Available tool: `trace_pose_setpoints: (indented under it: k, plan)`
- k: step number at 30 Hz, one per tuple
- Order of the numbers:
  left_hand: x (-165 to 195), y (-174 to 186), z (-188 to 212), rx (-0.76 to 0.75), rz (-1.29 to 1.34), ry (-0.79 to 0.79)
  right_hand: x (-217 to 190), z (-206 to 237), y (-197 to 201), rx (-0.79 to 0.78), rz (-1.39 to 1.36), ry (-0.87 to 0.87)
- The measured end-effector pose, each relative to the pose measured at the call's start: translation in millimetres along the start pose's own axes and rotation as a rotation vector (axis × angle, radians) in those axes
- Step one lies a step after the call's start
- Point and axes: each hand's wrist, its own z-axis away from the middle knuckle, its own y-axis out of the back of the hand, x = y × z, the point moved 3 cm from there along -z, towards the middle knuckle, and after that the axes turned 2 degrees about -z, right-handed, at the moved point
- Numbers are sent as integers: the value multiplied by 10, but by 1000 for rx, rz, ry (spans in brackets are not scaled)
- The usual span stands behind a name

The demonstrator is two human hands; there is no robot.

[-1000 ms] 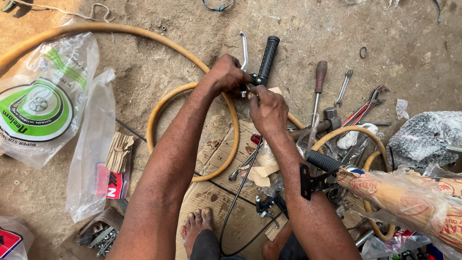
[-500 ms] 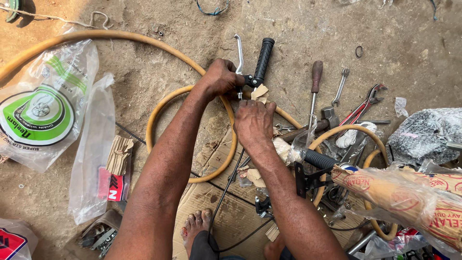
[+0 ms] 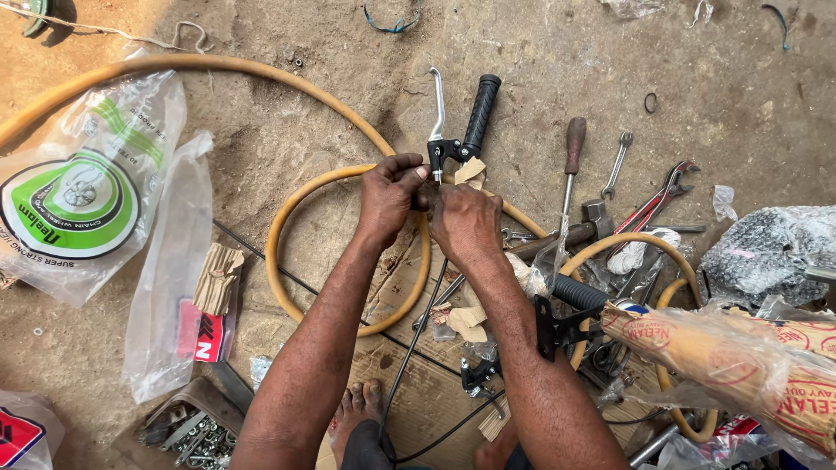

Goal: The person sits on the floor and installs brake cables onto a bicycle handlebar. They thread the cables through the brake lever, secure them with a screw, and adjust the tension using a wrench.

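Hands together over dirt floor (image 3: pixel 287 130): left hand (image 3: pixel 390 198) closed, pinching brake lever (image 3: pixel 438 130) clamp; right hand (image 3: pixel 468 224) curled shut just beside it, grasp hidden. Black handlebar grip (image 3: pixel 481 111) just beyond, yellow hose (image 3: pixel 287 200) looped underneath.

Bright, even daylight fills the view. Shadows are soft and short, lying close under the forearms and the yellow hose (image 3: pixel 348 252). The clear plastic bags (image 3: pixel 165 261) at left carry pale glare, and the wrapped bundle (image 3: pixel 740 365) at lower right shines too. Focus is sharp across the dirt floor (image 3: pixel 287 113); the edges bow slightly from the wide lens.
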Motion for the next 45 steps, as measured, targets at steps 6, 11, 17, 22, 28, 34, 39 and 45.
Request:
trace_pose_setpoints:
  k: [6,11,17,22,28,34,39,45]
  plan:
    - [124,-36,-94,-77,-156,-6,-6,12,29,-36,-1,-45]
    - [70,-97,-136,-57,-288,-98,117,78,21,61,-101,-59]
    - [27,-116,-160,-80,-183,-40,136,84,7,101,-53,19]
    - [79,-124,-102,-85,-137,-25,29,73,9,30,121,47]
    - [129,-143,-73,-68,-118,-3,-34,60,42,-27,119,40]
    - [125,-159,13,15,-163,-1,-88,46,39,-75,197,45]
    - [-42,-183,113,24,-166,-10,-240,47,-6,-94,416,49]
    - [-209,-88,-77,-279,123,278,-376,80,-51,-97,547,83]
